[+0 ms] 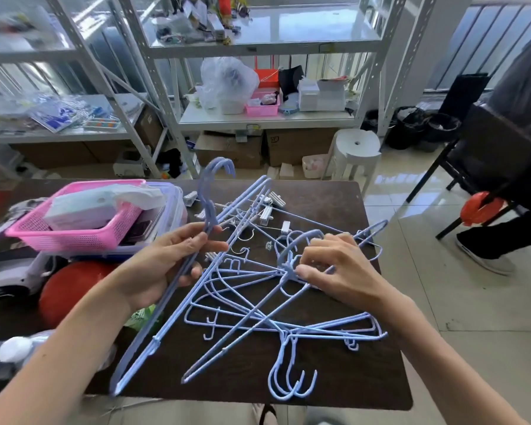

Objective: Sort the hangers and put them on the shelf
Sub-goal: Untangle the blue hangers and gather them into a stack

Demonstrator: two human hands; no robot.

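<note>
A tangled pile of light blue hangers lies on the dark brown table. Several metal clip hangers with white clips lie at the pile's far side. My left hand grips a few stacked blue hangers by their necks, hooks pointing up and away, lower ends near the table's front edge. My right hand pinches the neck of another blue hanger on top of the pile. The white metal shelf stands beyond the table.
A pink basket with a tissue pack sits on a clear box at the table's left, beside a red ball and a white toy car. A white stool and boxes stand under the shelf. A person's legs and a chair are at right.
</note>
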